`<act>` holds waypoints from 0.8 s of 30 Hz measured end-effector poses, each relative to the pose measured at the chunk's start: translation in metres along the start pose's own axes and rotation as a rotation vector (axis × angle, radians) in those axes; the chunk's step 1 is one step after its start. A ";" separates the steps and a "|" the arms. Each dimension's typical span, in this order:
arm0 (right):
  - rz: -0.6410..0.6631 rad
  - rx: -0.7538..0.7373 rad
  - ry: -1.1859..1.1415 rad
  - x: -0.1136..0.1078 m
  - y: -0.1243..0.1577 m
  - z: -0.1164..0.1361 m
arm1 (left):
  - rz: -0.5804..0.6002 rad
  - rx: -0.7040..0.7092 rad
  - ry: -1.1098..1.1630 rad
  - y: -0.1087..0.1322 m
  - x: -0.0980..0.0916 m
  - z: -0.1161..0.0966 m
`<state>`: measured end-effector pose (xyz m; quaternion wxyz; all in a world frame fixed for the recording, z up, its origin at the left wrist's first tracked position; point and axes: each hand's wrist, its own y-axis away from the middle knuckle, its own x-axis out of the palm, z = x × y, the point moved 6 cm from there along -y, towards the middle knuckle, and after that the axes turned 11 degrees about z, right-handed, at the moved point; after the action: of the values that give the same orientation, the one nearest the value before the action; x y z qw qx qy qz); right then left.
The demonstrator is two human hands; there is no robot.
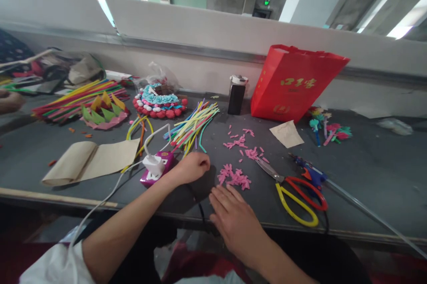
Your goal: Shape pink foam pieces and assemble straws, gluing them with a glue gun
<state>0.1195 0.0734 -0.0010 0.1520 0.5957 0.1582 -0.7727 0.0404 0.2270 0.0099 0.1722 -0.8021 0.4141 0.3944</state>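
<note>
My left hand (194,167) is over the table beside a purple power strip (165,159), its fingers curled closed. Whatever it may hold is hidden. My right hand (237,218) lies flat at the table's front edge with fingers stretched out and nothing in it. Just beyond its fingertips is a heap of small pink pieces (235,176). More pink pieces (237,142) are scattered farther back. Right of them lie scissors (283,182) with one red and one yellow handle, their blades touching some pieces. A blue glue gun (312,174) rests beyond the handles.
Colourful fuzzy stems (196,125) lie behind the power strip, whose white charger (154,166) trails a cable. A beige paper roll (78,162) is at left. A bottle (236,96) and red bag (296,84) stand at the back. Another person's hand (10,101) shows far left.
</note>
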 end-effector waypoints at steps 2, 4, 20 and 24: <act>-0.035 -0.025 -0.026 -0.005 0.015 0.001 | 0.105 0.006 0.149 0.002 0.006 -0.006; -0.058 -0.039 -0.045 -0.011 0.027 0.001 | 0.155 -0.008 0.379 0.002 0.011 -0.009; 0.049 -0.012 -0.073 0.008 0.000 0.003 | 0.243 -0.165 0.603 0.004 0.026 -0.007; -0.005 -0.005 -0.060 0.008 0.033 -0.003 | 0.521 -0.129 0.794 0.016 0.041 -0.031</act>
<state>0.1347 0.0444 -0.0116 0.1560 0.5715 0.1571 -0.7902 0.0574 0.1773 -0.0021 -0.1540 -0.7694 0.6097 0.1122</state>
